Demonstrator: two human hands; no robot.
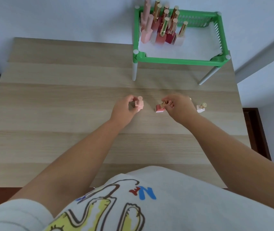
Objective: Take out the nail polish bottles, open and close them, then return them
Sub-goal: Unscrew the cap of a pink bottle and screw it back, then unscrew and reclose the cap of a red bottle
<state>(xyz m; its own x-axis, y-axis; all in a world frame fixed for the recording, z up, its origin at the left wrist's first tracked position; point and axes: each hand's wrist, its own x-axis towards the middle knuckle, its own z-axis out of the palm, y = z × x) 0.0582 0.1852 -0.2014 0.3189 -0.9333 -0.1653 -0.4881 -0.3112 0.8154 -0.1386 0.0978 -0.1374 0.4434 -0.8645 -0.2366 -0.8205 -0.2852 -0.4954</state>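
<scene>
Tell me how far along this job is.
Done: three bottles are out on the table. In hand: left hand holds the pink bottle; right hand has its grip on the gold-capped coral bottle. Left: the white bottle, then everything in the green rack.

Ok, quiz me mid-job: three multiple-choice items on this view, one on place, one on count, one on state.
1. The green rack stands at the table's:
A. far right
B. near left
C. centre

2. Bottles out on the table:
A. one
B. three
C. six

3. The right hand is:
A. resting flat
B. inside the rack
C. gripping a gold cap

Answers: 1 A, the rack is at the far right corner. 2 B, pink bottle, red bottle, white bottle. 3 C, fingers pinch the red bottle's gold cap.
</scene>
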